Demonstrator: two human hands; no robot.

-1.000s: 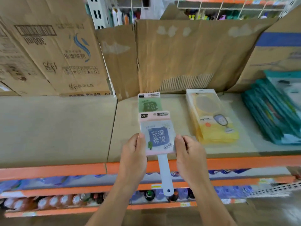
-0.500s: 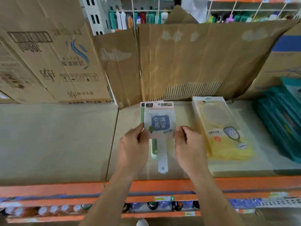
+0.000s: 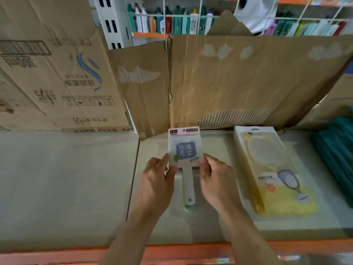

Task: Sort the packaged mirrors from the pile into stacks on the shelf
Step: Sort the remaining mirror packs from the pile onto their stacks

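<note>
Left hand (image 3: 158,180): fingers (image 3: 165,161) curled, thumb on top, pinching the lower left corner of the pink mirror pack (image 3: 185,148).
Right hand (image 3: 215,180): fingers (image 3: 207,159) in the same pinch at the lower right corner.
Pink mirror pack: on the shelf (image 3: 76,178), white handle (image 3: 188,186) toward the person, green handle tip (image 3: 189,209) showing beneath.
Yellow mirror stack (image 3: 275,173): near, to its right, apart.

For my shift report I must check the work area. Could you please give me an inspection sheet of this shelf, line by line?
Surface: grey shelf with an orange front edge.
Job's things: pink packaged mirror, white handle toward the person, lying over a green handle tip; yellow packaged mirrors stacked to its right.
Clutter: teal packages at the far right.
Grips: left hand and right hand pinch the pink package's lower side edges.
Cables: nothing seen.
Surroundings: cardboard sheets stand behind the shelf; bottles on a rack beyond.
</note>
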